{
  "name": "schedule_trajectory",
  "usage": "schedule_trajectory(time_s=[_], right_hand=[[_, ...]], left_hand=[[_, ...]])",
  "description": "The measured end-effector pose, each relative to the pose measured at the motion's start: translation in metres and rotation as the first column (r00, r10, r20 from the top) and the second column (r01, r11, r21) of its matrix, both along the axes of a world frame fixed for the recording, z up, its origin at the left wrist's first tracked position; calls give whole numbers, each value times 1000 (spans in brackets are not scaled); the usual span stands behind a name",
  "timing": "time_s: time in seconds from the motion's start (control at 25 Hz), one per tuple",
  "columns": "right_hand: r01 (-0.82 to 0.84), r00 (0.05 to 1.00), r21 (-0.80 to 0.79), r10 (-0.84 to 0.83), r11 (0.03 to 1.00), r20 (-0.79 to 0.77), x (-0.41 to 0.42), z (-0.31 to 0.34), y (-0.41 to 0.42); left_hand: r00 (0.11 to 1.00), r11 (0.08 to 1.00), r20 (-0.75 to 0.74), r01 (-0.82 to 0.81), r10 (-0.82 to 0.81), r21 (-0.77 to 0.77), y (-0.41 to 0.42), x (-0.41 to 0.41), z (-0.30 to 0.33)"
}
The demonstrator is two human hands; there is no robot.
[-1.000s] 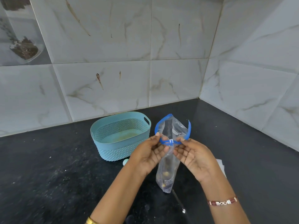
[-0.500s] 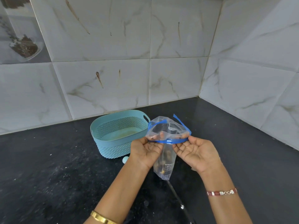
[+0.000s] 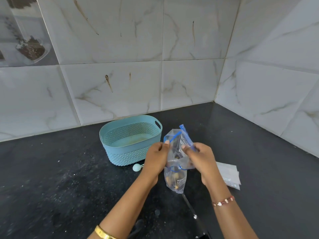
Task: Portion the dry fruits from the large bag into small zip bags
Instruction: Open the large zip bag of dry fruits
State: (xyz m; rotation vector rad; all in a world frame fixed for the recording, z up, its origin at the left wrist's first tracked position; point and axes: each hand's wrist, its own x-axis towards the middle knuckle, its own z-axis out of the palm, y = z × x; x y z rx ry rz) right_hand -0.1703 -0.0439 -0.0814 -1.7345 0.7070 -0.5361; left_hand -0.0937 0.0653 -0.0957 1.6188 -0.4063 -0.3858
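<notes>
one clear zip bag [image 3: 176, 178] with a blue zip strip hangs in the air between the two hands, just above the near middle of the black counter [image 3: 51, 187]. its lower part is weighted by a small heap of dry fruits [image 3: 170, 178], too jumbled to count. the top half is folded over and spread, probably so the mouth stays wide for filling or so the strip can be lined up for sealing; which of the two i cannot tell.

the left hand [image 3: 155, 158] pinches the left edge of the blue strip between thumb and fingertips. the right hand [image 3: 200, 157] grips the right side of the strip and the folded plastic, fingers curled round it. holding it at both ends keeps the limp film taut.

to the right, lying flat on the counter, is a stack of spare small bags [image 3: 227, 175]; at least two, exact count unclear. far left of the hands stands one teal perforated basket [image 3: 127, 149], seemingly empty, likely the place for finished bags. one pale round ball [image 3: 136, 167] lies just near the basket's front. the large bag is not in sight.
</notes>
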Motion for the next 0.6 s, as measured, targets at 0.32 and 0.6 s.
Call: schedule_trajectory(time_s=[0.32, 0.6], right_hand=[[-134, 991, 407, 128, 904, 41, -3, 9, -17], [-212, 977, 859, 123, 466, 175, 0, -13, -15]], left_hand=[[733, 890, -648, -135, -206, -436, 7, 10, 6], [465, 844, -762, -54, -451, -533, 8, 8, 13]])
